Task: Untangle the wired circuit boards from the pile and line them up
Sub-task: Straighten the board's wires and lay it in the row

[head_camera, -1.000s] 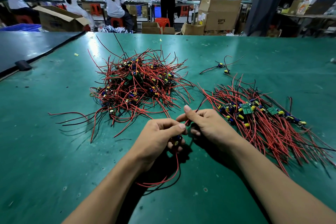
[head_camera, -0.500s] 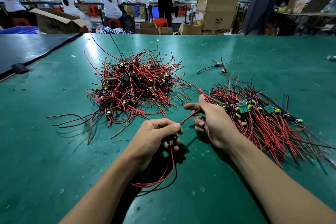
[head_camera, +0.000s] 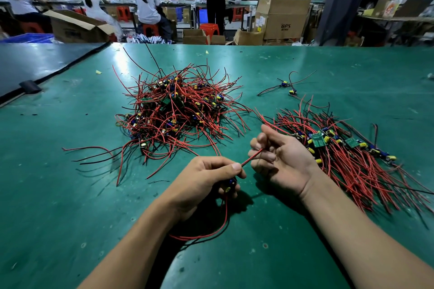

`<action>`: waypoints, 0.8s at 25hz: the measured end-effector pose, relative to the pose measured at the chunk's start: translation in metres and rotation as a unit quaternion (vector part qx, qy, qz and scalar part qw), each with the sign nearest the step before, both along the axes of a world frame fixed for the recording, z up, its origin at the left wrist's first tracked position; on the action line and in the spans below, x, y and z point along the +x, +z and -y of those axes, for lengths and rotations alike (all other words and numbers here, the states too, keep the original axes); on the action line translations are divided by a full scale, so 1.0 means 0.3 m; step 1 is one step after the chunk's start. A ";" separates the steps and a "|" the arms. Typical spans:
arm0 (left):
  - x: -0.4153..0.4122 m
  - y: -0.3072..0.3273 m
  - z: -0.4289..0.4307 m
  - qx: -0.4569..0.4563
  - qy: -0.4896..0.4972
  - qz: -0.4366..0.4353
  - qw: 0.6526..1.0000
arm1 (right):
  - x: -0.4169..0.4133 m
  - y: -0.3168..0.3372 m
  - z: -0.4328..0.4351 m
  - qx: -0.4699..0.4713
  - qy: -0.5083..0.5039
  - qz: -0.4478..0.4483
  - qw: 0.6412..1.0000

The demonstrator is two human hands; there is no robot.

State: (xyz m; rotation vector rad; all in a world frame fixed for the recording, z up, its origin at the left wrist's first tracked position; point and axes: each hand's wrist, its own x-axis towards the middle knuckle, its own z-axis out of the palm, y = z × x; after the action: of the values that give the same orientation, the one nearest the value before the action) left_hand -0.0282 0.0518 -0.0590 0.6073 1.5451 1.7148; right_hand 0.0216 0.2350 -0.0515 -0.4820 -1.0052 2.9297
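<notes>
A tangled pile of small circuit boards with red and black wires lies mid-table. To its right, a row of lined-up boards lies with their wires fanned toward me. My left hand grips one small board near the table's front; its rear wires loop back under my wrist. My right hand, palm turned left, pinches that board's front red wire, which runs taut between both hands.
Two loose wired boards lie beyond the lined-up row. The green table meets a dark mat at far left. Cardboard boxes and seated workers are beyond the far edge.
My right hand slid rightward and away along the red wire, pulling it straight from the board in my left hand. My left hand stayed in place.
</notes>
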 end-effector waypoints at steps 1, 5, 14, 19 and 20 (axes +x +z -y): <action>-0.002 0.001 0.000 -0.004 0.009 -0.001 1.000 | -0.007 -0.009 0.006 0.013 -0.015 0.018 1.000; -0.003 0.005 -0.013 -0.014 0.075 0.010 0.997 | -0.025 -0.035 0.027 0.158 -0.024 0.052 0.986; -0.042 0.036 -0.016 0.098 0.232 0.128 0.959 | 0.016 -0.069 0.099 0.622 0.007 -0.054 0.781; -0.040 0.030 -0.011 0.069 0.237 0.109 0.963 | 0.023 -0.063 0.168 0.679 -0.076 -0.120 0.721; -0.041 0.026 -0.009 0.063 0.229 0.100 0.966 | 0.019 -0.062 0.178 0.661 -0.096 -0.123 0.734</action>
State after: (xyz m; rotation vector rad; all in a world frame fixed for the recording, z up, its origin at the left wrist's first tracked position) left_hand -0.0404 0.0546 -0.0511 0.1279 1.5167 2.1553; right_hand 0.0274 0.1817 -0.0700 -0.0714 -2.3009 1.3542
